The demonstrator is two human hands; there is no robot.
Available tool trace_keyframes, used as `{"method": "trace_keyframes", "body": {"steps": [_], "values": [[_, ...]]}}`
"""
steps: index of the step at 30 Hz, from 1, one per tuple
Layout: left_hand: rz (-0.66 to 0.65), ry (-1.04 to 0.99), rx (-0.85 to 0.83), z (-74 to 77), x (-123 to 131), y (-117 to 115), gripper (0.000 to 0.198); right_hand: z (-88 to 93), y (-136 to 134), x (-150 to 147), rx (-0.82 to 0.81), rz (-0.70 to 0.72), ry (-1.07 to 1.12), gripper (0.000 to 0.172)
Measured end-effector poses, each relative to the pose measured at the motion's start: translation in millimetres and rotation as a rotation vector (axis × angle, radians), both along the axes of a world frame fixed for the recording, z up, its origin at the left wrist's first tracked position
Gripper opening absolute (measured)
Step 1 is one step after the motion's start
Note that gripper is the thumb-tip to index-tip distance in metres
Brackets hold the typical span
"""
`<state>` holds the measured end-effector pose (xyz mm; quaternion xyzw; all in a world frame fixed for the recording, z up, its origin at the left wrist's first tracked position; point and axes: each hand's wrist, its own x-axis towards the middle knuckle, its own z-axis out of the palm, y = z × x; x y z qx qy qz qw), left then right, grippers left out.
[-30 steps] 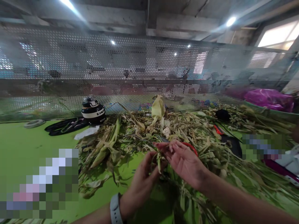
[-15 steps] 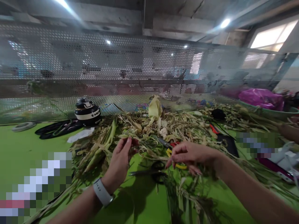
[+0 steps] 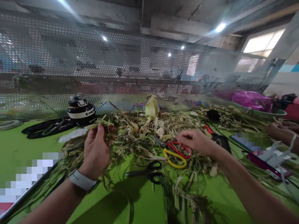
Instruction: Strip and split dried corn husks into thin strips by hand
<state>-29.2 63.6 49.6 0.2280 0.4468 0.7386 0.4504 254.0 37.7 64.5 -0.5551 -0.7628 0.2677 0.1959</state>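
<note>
Where the green desk (image 3: pixel 144 202) starts on the left, a pale ring (image 3: pixel 10 125) lies flat. Next to it is a flat black thing (image 3: pixel 48 128), and just beside that a black jug (image 3: pixel 81 113) with a white band stands upright. I cannot see what is in the jug. A bit of white sheet (image 3: pixel 73 135) lies in front of it. Then comes the left hand (image 3: pixel 96 152), with a watch (image 3: pixel 82 180) on its wrist. It is at the left end of the big heap of dry leaves (image 3: pixel 130 141). Some fingers are hidden, so I cannot tell if its grip is shut on a leaf. The black scissors (image 3: pixel 147 172) lie on the desk in front of the heap. The red and yellow scissors (image 3: pixel 166 145) lie at the front edge of the heap. The right hand (image 3: pixel 197 140) bends its fingers over their red handle, but I cannot tell if its grip is tight on it. Farther right, a phone (image 3: pixel 244 141) lies flat. Behind it, a green tub (image 3: pixel 277 114) has a shiny purple bag (image 3: pixel 253 101) in it, puffed up above the rim. What is in the bag is hidden. At the far right is another person's hand (image 3: pixel 281 129).
</note>
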Motion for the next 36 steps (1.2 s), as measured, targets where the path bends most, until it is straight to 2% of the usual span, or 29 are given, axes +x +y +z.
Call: {"method": "trace_keyframes", "body": {"steps": [1, 2, 5, 7, 10, 13, 15, 17, 20, 25, 30, 32, 34, 36], "values": [[0.007, -0.007, -0.007, 4.2, 1, -2, 0.01, -2.6, 8, 7, 0.179, -0.113, -0.128, 0.039], [0.006, -0.01, -0.012, 7.0, 2, -3, 0.012, -5.1, 15, 13, 0.28, -0.181, -0.229, 0.037], [-0.05, -0.007, 0.016, 7.8, 3, -6, 0.014, -11.9, 28, 23, 0.274, -0.216, -0.275, 0.031], [-0.075, 0.002, 0.065, 4.1, 2, -6, 0.01, -17.3, 28, 17, 0.23, -0.181, -0.197, 0.028], [-0.095, 0.057, 0.112, -3.7, -2, -4, 0.006, -29.8, 17, -12, 0.222, -0.053, -0.083, 0.021], [-0.133, 0.078, 0.136, -12.7, -2, -2, 0.01, -44.4, 1, -46, 0.269, 0.271, -0.153, 0.013], [-0.198, 0.086, 0.14, -19.6, 1, -3, 0.016, -50.9, -8, -64, 0.284, 0.394, -0.286, 0.014], [-0.314, 0.136, 0.124, -26.7, 6, -4, 0.021, -53.1, -12, -74, 0.278, 0.429, -0.426, 0.023], [-0.475, 0.197, 0.126, -36.6, 12, -8, 0.024, -51.3, -15, -82, 0.248, 0.392, -0.58, 0.032], [-0.582, 0.26, 0.157, -47.0, 15, -10, 0.021, -51.1, -14, -81, 0.229, 0.357, -0.702, 0.028], [-0.564, 0.367, 0.201, -50.8, 14, -8, 0.019, -43.3, -4, -54, 0.197, 0.395, -0.578, 0.02], [-0.542, 0.42, 0.216, -51.5, 13, -7, 0.017, -33.0, 3, -35, 0.119, 0.384, -0.462, 0.02], [-0.532, 0.451, 0.218, -52.5, 14, -7, 0.018, -21.6, 9, -17, -0.032, 0.395, -0.307, 0.023], [-0.541, 0.462, 0.206, -53.9, 15, -7, 0.019, -13.0, 14, -3, -0.109, 0.337, -0.132, 0.019]]}}
